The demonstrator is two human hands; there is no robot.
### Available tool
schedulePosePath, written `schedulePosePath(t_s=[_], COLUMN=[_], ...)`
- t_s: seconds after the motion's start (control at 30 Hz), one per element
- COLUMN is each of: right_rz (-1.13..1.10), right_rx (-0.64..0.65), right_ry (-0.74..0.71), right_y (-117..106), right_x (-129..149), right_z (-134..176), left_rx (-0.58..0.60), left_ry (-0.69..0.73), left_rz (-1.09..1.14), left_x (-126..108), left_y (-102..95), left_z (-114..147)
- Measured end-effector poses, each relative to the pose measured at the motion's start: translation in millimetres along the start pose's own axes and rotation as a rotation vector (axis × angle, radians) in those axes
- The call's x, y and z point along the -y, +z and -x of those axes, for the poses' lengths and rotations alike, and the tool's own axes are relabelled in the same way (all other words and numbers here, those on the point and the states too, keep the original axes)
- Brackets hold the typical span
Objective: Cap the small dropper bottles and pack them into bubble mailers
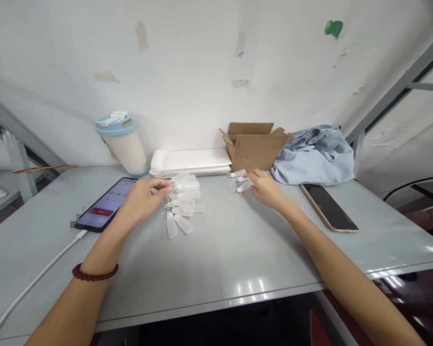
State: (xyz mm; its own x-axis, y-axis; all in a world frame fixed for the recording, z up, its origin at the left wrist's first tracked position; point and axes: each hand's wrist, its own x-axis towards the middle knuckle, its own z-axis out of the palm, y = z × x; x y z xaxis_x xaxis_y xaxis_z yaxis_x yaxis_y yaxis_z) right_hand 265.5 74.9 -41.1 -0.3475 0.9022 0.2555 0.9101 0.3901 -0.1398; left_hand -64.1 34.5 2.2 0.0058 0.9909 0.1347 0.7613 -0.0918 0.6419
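Small translucent white tags with thin loops lie in a pile (183,209) left of the table's middle. My left hand (146,199) is at the pile's upper left, thumb and forefinger pinched on the loop end of one tag (187,186). Further right lies a smaller group of similar tags (237,173), several in number. Over it my right hand (263,188) reaches from the right, fingers bent down on a tag (244,185); the contact is partly hidden by the fingers.
Behind the tags are a stack of white packets (191,161) and an open cardboard box (256,151). A lidded cup (124,146) and a lit phone (103,209) on a white cable (39,278) stand left. Blue cloth (315,158) and a dark phone (328,207) lie right.
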Motion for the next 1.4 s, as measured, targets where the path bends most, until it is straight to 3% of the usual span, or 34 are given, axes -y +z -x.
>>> schedulePosePath(t_s=[0.23, 0.47, 0.7, 0.87, 1.03, 1.4], right_rz=[-0.003, -0.02, -0.129, -0.334, -0.587, -0.935], right_rx=[0.036, 0.085, 0.099, -0.009, -0.044, 0.102], right_ry=[0.015, 0.03, -0.054, -0.106, -0.037, -0.004], right_y=[0.9, -1.0, -1.2, -12.4, -28.2, -44.0], right_x=[-0.8, 2.4, 7.2, 20.9, 37.9, 60.5], right_z=[-1.4, -1.1, 0.4, 3.6, 8.1, 15.9], left_rx=[-0.048, -0.213, -0.363, -0.347, -0.327, -0.223], left_ry=[-0.044, -0.018, 0.238, 0.455, 0.581, 0.562], left_rz=[-0.006, -0.039, -0.062, -0.076, -0.042, -0.011], left_x=[-2.9, -7.8, -21.0, -32.0, -35.9, -34.0], left_y=[-0.8, 1.5, 29.7, 45.2, 48.4, 53.1], left_z=[1.0, 4.1, 17.9, 31.2, 35.3, 36.1])
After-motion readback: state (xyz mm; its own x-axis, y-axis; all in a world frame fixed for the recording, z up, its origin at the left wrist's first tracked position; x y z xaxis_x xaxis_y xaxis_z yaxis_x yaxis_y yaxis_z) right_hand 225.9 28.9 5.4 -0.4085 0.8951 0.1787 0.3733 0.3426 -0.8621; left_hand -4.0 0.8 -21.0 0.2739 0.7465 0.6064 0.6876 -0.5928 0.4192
